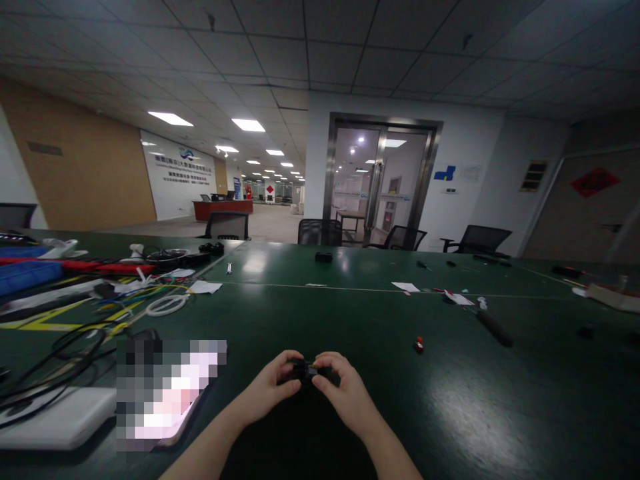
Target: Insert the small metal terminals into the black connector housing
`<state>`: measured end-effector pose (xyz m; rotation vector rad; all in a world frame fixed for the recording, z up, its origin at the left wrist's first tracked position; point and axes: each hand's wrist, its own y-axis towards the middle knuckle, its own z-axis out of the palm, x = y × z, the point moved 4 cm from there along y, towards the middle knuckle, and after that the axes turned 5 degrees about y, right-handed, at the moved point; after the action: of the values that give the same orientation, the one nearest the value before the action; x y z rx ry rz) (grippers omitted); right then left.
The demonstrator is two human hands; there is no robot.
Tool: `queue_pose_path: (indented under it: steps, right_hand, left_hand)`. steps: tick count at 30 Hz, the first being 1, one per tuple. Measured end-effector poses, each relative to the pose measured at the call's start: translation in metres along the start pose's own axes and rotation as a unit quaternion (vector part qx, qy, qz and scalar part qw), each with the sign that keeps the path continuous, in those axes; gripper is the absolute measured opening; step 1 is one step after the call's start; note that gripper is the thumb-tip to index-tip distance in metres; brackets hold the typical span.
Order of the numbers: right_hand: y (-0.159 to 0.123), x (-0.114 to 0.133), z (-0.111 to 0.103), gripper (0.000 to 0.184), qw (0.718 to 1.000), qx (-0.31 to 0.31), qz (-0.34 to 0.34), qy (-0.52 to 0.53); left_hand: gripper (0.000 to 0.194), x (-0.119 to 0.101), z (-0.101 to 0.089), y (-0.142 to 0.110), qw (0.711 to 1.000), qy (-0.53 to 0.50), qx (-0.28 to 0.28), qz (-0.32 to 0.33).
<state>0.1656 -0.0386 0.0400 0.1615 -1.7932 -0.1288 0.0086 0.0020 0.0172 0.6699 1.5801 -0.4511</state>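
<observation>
And here, forearms [216, 430] slanting inward, the left hand [274, 383] and right hand [349, 390] pinch a small black gadget [304, 371] between curled fingers [330, 360], green table [380, 327] beneath them.

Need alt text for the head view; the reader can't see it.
A person's left hand and right hand hold a small black object between them over a dark green table. A coiled white cable lies to the left, a small red item to the right.

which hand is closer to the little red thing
Right. The right hand is left of the little red thing and nearer the camera; the left hand is farther left.
</observation>
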Motion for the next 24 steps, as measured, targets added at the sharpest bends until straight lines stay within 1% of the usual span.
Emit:
queue_pose_path:
  steps: [4,9,19,22,24]
  right_hand:
    - [0.0013,-0.0055,0.0024,0.017,1.0,0.015,0.002,-0.021]
    - [0.0023,-0.0065,0.0019,0.017,0.997,0.022,0.005,-0.068]
    - [0.0018,-0.0101,0.0025,0.017,0.993,0.051,0.018,-0.101]
    - [0.0007,-0.0097,0.0021,0.02,0.993,0.057,0.021,-0.102]
    - [0.0003,-0.0087,0.0021,0.026,0.994,0.059,0.019,-0.095]
  left_hand:
    - [0.041,0.0025,-0.0004,0.0009,1.0,-0.005,0.002,0.001]
    - [0.041,0.0069,-0.0011,0.0016,1.0,0.0,-0.003,0.011]
    - [0.038,0.0089,-0.0024,0.0011,1.0,0.017,-0.002,0.001]
    - [0.038,0.0066,-0.0016,0.0008,1.0,0.019,-0.001,-0.004]
    - [0.038,0.0049,-0.0012,0.0006,1.0,0.015,-0.001,-0.005]
